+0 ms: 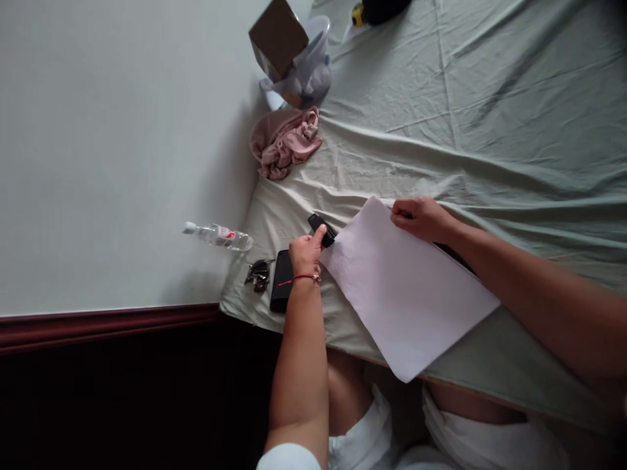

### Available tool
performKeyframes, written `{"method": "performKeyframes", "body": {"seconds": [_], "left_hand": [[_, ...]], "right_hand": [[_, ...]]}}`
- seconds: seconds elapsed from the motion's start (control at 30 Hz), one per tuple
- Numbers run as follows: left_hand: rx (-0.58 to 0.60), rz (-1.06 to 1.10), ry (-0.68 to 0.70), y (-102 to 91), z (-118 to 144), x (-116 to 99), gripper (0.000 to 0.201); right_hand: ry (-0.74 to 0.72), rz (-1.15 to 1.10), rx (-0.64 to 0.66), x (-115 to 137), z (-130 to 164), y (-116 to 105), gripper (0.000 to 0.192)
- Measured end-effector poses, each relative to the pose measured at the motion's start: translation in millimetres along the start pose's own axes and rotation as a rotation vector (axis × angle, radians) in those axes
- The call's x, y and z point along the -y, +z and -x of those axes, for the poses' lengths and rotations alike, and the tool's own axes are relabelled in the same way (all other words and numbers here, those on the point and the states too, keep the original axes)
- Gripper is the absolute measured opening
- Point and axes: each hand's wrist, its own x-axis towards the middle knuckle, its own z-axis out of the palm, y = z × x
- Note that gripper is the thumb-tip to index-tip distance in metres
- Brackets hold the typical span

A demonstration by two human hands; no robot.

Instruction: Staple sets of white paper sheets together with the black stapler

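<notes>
Near the middle of the frame, the left hand (306, 253) wraps around a black tool (317, 224) (it looks like a stapler), the thumb lying along its top and the fingers closed around it. The tool's lower right end meets the left corner of a sheet of white paper (411, 294); whether the corner sits inside the tool is too small to tell. Right of center, the right hand (421, 219) has its fingers curled in narrow, holding the paper by its upper right edge. The sheet slants from the middle toward the lower right, its bottom corner reaching past the near edge of the pale green cloth (490, 130) that covers the surface. A red string bracelet (306, 277) circles the left wrist.

Just left of that wrist, partly hidden by it, lies a flat black case (280, 284), with a bunch of keys (258, 275) close beside it. Further left, a clear bottle (220, 236) with a red and white label shows against the white wall (112, 150). At the upper middle, a crumpled pink cloth (289, 143) lies below a translucent container (313, 72) and a brown box (279, 39). Near the top edge is a small yellow and black object (358, 14).
</notes>
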Motion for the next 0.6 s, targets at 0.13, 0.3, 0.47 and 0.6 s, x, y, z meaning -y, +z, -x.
{"method": "performKeyframes", "body": {"seconds": [0.13,0.3,0.47,0.6], "left_hand": [[0.015,0.006,-0.069,-6.0,7,-3,0.055],[-0.061,0.096,-0.085,-12.5,19,11,0.059],[-0.172,0.157,-0.047,-5.4,29,30,0.063],[-0.211,0.075,0.009,1.0,26,32,0.066]], "right_hand": [[-0.004,-0.017,-0.008,-2,0,0,0.014],[-0.036,-0.028,-0.02,-6,0,1,0.016],[-0.046,-0.038,-0.025,-7,0,1,0.017],[-0.024,-0.053,-0.031,-6,0,1,0.022]]}}
